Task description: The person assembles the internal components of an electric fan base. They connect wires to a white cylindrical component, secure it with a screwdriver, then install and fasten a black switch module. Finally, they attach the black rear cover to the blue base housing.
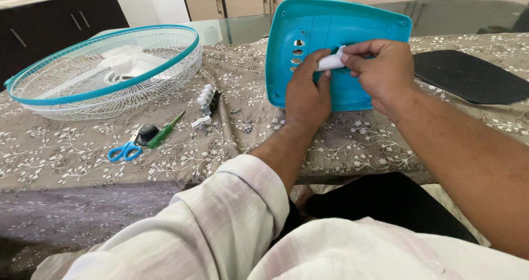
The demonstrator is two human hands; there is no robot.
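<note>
You steadied the teal panel point(325, 26) with your left hand point(306, 95) while your right hand point(380, 70) pinched the white piece point(330, 62) — best kept square to the panel's holes.

teal fan housing point(319, 32) | upright on table | small white part point(330, 63) against it
</note>
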